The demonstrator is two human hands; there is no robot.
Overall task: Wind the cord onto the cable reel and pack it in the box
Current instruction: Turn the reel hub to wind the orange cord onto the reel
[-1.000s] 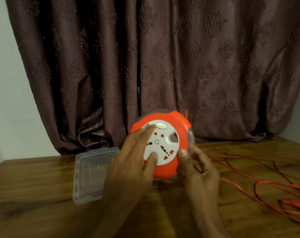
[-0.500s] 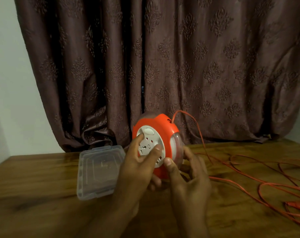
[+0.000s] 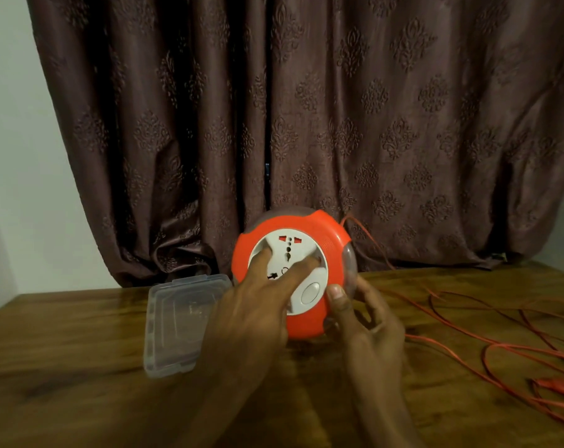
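The round orange cable reel stands on edge on the wooden table, its white socket disc facing me. My left hand presses two fingertips into the recesses of the white disc. My right hand grips the reel's lower right rim, thumb on the orange front and fingers behind the clear back. The orange cord leaves the reel's upper right side and lies in loose loops across the right of the table. A clear plastic box lies flat left of the reel.
A brown patterned curtain hangs close behind the table. A pale wall is at the left. The cord's orange plug end lies near the table's right edge.
The white disc has turned under my left fingers; its oval button went from the top to the lower right. The cord at the reel's top right has shifted.
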